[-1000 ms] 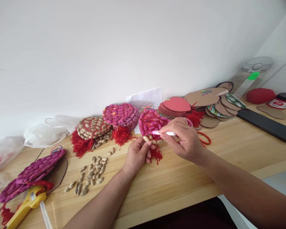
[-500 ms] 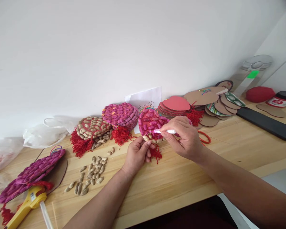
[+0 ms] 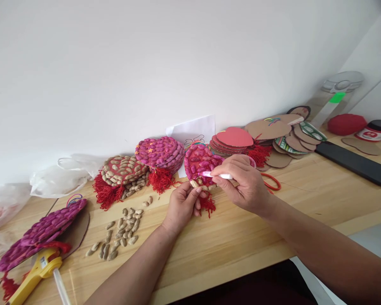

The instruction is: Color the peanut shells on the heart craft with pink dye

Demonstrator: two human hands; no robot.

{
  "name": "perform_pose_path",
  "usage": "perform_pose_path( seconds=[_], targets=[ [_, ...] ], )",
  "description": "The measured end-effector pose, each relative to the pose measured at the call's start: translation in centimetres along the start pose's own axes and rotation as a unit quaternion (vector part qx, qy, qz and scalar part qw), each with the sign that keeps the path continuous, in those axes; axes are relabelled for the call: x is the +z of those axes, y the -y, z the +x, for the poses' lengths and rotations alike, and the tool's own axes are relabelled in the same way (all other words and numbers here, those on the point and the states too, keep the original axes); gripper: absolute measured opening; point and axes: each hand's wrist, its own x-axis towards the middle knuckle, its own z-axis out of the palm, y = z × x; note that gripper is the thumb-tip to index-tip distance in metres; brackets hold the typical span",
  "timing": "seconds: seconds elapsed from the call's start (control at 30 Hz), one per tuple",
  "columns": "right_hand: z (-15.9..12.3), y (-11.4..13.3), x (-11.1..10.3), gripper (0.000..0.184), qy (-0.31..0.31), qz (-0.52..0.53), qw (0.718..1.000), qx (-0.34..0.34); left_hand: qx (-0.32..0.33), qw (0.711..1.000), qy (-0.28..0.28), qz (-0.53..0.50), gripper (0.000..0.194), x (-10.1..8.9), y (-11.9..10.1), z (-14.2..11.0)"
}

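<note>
Pink-coated peanut disc between 2 hands, its lower edge bare tan

The peanut disc [image 3: 199, 163] is roundish, its red face set with glossy magenta peanuts in a ring round the rim and more across the middle. From about 5 to 7 o'clock on its edge, peanuts are plain tan. A red tassel [image 3: 208, 204] hangs at its 6 o'clock. The disc lies at 1 o'clock from the left hand [image 3: 182, 203] and 10 o'clock from the right hand [image 3: 243, 182].

The left hand reaches up from 7 o'clock, fingers curled and drawn narrow, pinching the disc's lower edge with the thumb near the tan peanuts. The right hand comes in from 4 o'clock, wrist bent towards the disc, thumb and fingertips closed on a slim white tool [image 3: 225, 176]. Its pink tip points to 9 o'clock, over the disc's lower part; whether it touches, I cannot tell.

Loose peanuts [image 3: 127, 228] lie at 8 o'clock from the left hand.
</note>
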Motion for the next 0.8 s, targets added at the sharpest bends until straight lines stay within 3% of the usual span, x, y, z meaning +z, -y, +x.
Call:
perform_pose_path(
  seconds=[0.23, 0.43, 0.63, 0.8],
  targets=[
    [0.02, 0.06, -0.16, 0.004, -0.001, -0.036, 0.999, -0.008, -0.001, 1.0, 0.0, 0.004, 0.039, 0.09, 0.03, -0.01],
    [0.02, 0.01, -0.1, 0.002, 0.026, -0.016, 1.0, -0.007, 0.002, 1.0, 0.002, 0.0, 0.037, 0.03, 0.25, 0.06],
    [0.0, 0.0, -0.2, 0.003, -0.002, -0.016, 1.0, -0.004, -0.002, 1.0, 0.0, 0.0, 0.036, 0.02, 0.17, 0.02],
    [-0.03, -0.01, -0.1, 0.002, 0.017, -0.011, 1.0, 0.0, -0.004, 1.0, -0.006, -0.002, 0.038, 0.16, -0.05, -0.01]
  ],
)
